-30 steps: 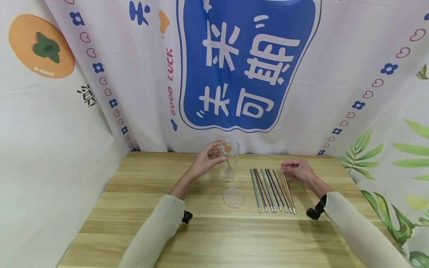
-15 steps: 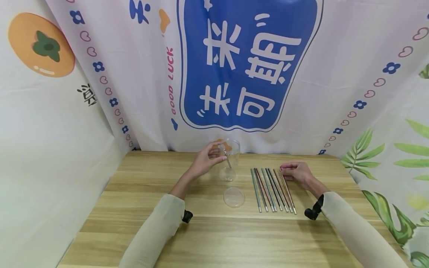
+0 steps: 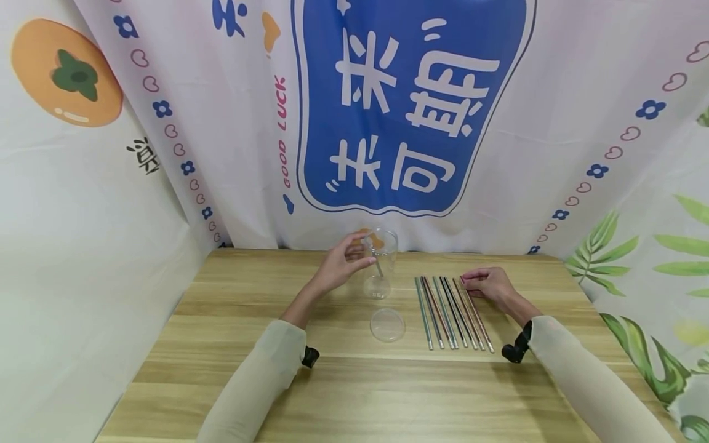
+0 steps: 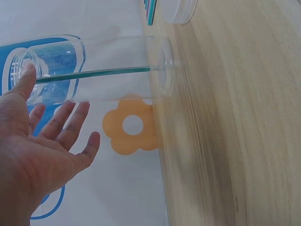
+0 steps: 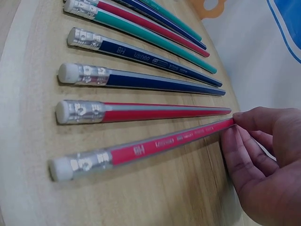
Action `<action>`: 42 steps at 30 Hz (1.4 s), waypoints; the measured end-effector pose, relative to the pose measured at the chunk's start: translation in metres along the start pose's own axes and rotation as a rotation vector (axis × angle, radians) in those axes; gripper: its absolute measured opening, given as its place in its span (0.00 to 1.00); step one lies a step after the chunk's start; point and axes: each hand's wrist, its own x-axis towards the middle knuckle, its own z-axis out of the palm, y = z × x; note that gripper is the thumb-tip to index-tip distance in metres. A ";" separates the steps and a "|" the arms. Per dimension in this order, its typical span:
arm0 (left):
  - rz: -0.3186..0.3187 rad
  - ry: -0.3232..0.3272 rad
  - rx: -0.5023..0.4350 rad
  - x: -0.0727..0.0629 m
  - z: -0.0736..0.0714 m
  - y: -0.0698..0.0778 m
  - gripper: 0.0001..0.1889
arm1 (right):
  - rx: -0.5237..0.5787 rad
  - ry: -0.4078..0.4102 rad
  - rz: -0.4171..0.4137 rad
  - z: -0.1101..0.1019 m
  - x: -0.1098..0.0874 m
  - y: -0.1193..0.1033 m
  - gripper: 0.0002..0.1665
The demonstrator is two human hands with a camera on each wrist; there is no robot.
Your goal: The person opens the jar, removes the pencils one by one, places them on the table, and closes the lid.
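Observation:
A clear jar [image 3: 382,264] stands upright on the table with one green pencil [image 4: 94,74] leaning inside it. My left hand [image 3: 340,264] holds the jar near its mouth, thumb on one side and fingers on the other. To the right, several red, dark blue and green pencils [image 5: 160,82] lie in a row, white eraser ends toward me. My right hand [image 3: 490,286] pinches the far end of the rightmost red pencil [image 5: 164,144] between thumb and fingers. Whether that pencil touches the table along its length I cannot tell.
A round clear lid [image 3: 387,325] lies on the wooden table [image 3: 354,394] in front of the jar. Just behind the table's far edge hangs a printed cloth [image 3: 249,184], close to the jar. Both wrists carry black straps.
My right hand has shifted slightly left, bringing the pencil's far end lower and nearer the row, while its eraser end swung slightly right. The left hand stays on the jar.

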 end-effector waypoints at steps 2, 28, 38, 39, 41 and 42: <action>0.001 0.001 -0.001 0.000 0.000 0.000 0.37 | -0.002 0.000 -0.003 0.000 0.000 0.000 0.23; -0.001 0.007 -0.008 0.000 0.001 0.001 0.35 | -0.343 0.119 -0.141 0.008 -0.003 0.001 0.10; 0.004 0.006 0.012 0.001 0.001 0.001 0.36 | -0.437 0.122 -0.185 0.007 -0.002 0.001 0.09; 0.002 0.006 0.013 0.001 0.001 0.002 0.35 | -0.449 0.117 -0.194 0.006 -0.002 0.000 0.10; -0.001 0.007 0.013 0.001 0.001 0.002 0.36 | -0.485 0.128 -0.208 0.007 -0.003 -0.003 0.10; -0.003 0.007 0.015 0.001 0.001 0.002 0.36 | -0.501 0.134 -0.217 0.007 -0.003 -0.005 0.11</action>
